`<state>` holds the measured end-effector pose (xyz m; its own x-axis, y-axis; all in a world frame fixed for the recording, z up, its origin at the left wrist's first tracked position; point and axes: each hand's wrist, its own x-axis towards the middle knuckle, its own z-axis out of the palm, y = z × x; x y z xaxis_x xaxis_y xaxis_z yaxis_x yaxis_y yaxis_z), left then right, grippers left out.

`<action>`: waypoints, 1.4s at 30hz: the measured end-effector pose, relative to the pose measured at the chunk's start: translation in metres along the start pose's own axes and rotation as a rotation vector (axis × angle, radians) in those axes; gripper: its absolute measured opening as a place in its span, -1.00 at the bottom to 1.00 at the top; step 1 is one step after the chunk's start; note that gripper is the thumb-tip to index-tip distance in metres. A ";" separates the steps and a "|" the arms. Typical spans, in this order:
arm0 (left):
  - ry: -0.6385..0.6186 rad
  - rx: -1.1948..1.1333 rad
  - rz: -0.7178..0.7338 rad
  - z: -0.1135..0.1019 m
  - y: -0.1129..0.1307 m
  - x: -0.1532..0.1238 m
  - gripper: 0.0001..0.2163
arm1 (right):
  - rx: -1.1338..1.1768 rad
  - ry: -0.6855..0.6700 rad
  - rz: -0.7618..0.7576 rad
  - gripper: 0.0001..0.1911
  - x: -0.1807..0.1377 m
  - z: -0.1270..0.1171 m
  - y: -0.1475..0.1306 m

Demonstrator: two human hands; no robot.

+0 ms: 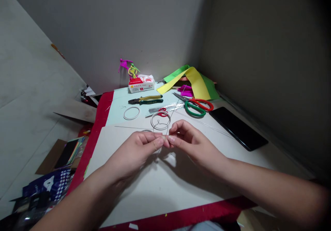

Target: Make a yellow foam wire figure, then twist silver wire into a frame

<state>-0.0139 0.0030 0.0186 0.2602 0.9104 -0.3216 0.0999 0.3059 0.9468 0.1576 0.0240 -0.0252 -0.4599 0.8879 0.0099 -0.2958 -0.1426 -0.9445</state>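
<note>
Left hand (130,154): grip clamped on the thin wire loop (157,130), thumb and fingertips together.
Right hand (193,144): grip clamped on the same wire, opposing the left, apparently to steady it.
Wire position: above the white card (181,196), between both hands.
Nearby: combination pliers (145,99), within reach on the bench (121,101).
</note>
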 end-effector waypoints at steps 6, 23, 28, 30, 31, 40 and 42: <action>0.042 0.037 0.094 -0.004 -0.005 0.003 -0.78 | 0.125 -0.146 0.188 -0.71 0.001 0.000 0.001; -0.028 -0.040 0.174 -0.001 -0.011 0.008 -0.82 | -0.003 -0.251 0.267 -0.72 0.002 0.000 0.004; -0.152 -0.119 0.176 -0.017 -0.006 0.008 -0.90 | -0.069 -0.358 0.208 -0.71 0.008 -0.013 -0.005; -0.143 -0.150 0.093 -0.026 -0.003 0.010 -0.80 | -0.175 -0.399 0.200 -0.70 0.014 -0.021 -0.012; -0.141 -0.154 0.035 -0.031 -0.001 0.010 -0.77 | -0.241 -0.414 0.204 -0.70 0.016 -0.025 -0.015; -0.086 0.181 -0.098 -0.034 0.001 0.016 -0.68 | -0.839 -0.460 0.142 -0.69 0.015 -0.027 -0.024; -0.079 0.306 -0.117 -0.029 0.000 0.015 -0.64 | -0.933 -0.465 0.095 -0.70 0.012 -0.024 -0.023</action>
<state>-0.0377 0.0244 0.0141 0.3026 0.8461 -0.4388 0.4143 0.2979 0.8600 0.1786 0.0479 -0.0115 -0.7825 0.6070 -0.1388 0.4307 0.3667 -0.8246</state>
